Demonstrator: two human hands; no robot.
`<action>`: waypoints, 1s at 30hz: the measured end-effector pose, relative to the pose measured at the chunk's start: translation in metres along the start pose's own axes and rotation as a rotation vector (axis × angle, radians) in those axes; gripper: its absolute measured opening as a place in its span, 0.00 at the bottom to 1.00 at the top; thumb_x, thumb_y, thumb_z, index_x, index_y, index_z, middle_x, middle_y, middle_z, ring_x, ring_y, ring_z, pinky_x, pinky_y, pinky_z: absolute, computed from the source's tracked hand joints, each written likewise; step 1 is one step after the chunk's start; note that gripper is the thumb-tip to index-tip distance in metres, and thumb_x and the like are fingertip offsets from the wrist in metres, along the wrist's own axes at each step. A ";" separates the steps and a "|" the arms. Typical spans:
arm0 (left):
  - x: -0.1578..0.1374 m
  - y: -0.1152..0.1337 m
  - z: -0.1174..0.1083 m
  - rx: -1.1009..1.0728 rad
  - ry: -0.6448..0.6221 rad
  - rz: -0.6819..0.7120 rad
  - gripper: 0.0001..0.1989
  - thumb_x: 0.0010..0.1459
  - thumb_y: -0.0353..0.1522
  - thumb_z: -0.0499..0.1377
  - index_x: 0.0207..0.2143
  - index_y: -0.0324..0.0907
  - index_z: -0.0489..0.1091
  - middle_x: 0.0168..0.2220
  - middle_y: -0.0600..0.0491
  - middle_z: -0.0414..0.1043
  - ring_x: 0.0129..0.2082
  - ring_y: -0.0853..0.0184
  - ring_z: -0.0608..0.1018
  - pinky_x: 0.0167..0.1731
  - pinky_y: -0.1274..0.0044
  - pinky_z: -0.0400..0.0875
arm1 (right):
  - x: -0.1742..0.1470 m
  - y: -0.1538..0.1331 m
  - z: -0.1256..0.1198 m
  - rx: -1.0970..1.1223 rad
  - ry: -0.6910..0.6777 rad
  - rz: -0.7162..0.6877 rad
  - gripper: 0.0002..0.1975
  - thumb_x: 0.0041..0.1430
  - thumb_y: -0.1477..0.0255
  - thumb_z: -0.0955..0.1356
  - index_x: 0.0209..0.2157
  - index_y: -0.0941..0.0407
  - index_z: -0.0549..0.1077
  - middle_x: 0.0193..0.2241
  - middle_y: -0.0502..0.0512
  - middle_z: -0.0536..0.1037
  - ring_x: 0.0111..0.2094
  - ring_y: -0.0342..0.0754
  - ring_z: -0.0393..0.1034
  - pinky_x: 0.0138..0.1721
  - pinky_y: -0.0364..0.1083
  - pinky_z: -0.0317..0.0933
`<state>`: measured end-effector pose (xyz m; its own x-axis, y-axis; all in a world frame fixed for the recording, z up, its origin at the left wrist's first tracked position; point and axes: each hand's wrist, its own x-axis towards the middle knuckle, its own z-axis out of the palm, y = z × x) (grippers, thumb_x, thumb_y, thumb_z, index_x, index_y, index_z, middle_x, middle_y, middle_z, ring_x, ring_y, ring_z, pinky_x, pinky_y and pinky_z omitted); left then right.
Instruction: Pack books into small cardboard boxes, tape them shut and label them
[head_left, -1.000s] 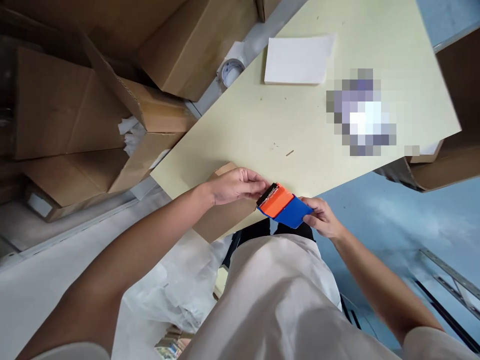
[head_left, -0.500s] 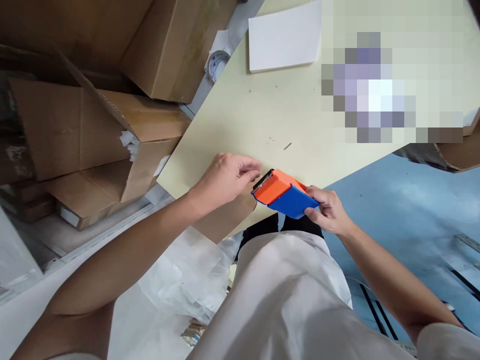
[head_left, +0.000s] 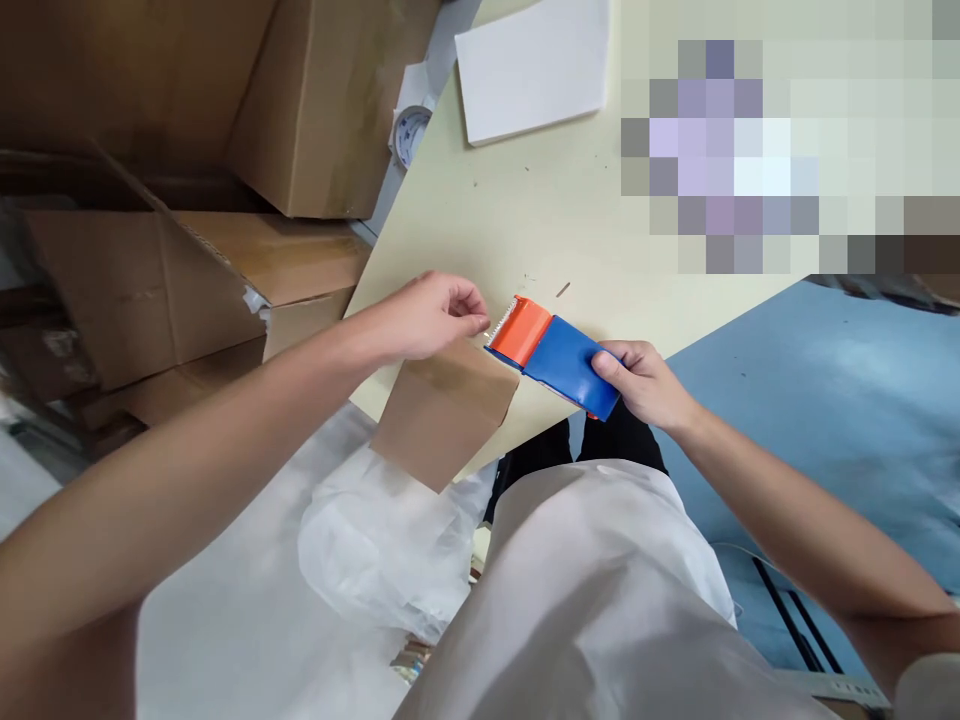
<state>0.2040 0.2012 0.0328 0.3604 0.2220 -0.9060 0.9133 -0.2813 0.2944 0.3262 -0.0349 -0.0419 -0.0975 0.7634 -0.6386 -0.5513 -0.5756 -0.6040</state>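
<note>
Orange and blue plastic catches my eye: a tape dispenser [head_left: 559,350] held over the near edge of the cream table [head_left: 450,220]. From where I stand, the right hand [head_left: 643,380] grips its blue end firmly. At its toothed end, the left hand [head_left: 442,315] curls fingers toward thumb, though I can't tell whether they pinch anything. Just below that hand sits a brown cardboard box [head_left: 446,420]; farther up lies a white stack [head_left: 534,72].
</note>
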 end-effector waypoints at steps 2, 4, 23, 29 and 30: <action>0.005 -0.003 -0.003 -0.025 -0.096 -0.062 0.11 0.50 0.40 0.58 0.30 0.43 0.72 0.28 0.52 0.74 0.30 0.68 0.76 0.29 0.76 0.67 | 0.001 0.001 0.001 0.062 -0.035 0.064 0.24 0.52 0.48 0.65 0.23 0.56 0.70 0.17 0.50 0.70 0.18 0.42 0.64 0.20 0.42 0.60; 0.010 -0.009 -0.007 -0.021 -0.194 -0.121 0.11 0.49 0.41 0.59 0.28 0.43 0.73 0.27 0.52 0.74 0.29 0.67 0.76 0.30 0.75 0.68 | -0.001 0.004 0.002 0.113 -0.070 0.137 0.24 0.52 0.48 0.65 0.25 0.56 0.72 0.18 0.51 0.73 0.18 0.44 0.66 0.19 0.42 0.61; 0.055 -0.026 0.007 0.668 -0.422 -0.442 0.35 0.40 0.43 0.63 0.53 0.47 0.65 0.31 0.52 0.77 0.35 0.59 0.78 0.33 0.73 0.68 | -0.023 0.066 -0.006 0.254 -0.012 0.581 0.25 0.48 0.48 0.68 0.24 0.58 0.76 0.21 0.55 0.77 0.19 0.44 0.67 0.21 0.43 0.60; 0.034 -0.010 0.029 0.987 -0.288 -0.234 0.31 0.48 0.40 0.59 0.54 0.41 0.60 0.38 0.46 0.75 0.41 0.54 0.76 0.37 0.71 0.67 | -0.023 0.067 0.001 0.270 -0.024 0.589 0.25 0.49 0.49 0.68 0.26 0.58 0.77 0.22 0.56 0.78 0.21 0.46 0.70 0.22 0.43 0.62; 0.029 -0.007 0.033 1.022 -0.283 -0.209 0.30 0.49 0.39 0.58 0.54 0.40 0.60 0.36 0.45 0.74 0.40 0.54 0.76 0.37 0.70 0.67 | -0.024 0.068 0.003 0.281 -0.019 0.580 0.24 0.49 0.49 0.68 0.26 0.58 0.77 0.22 0.56 0.78 0.21 0.46 0.70 0.22 0.43 0.62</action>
<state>0.2016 0.1792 -0.0056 0.0394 0.1693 -0.9848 0.3138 -0.9378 -0.1487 0.2887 -0.0913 -0.0667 -0.4580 0.3572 -0.8141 -0.6000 -0.7999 -0.0134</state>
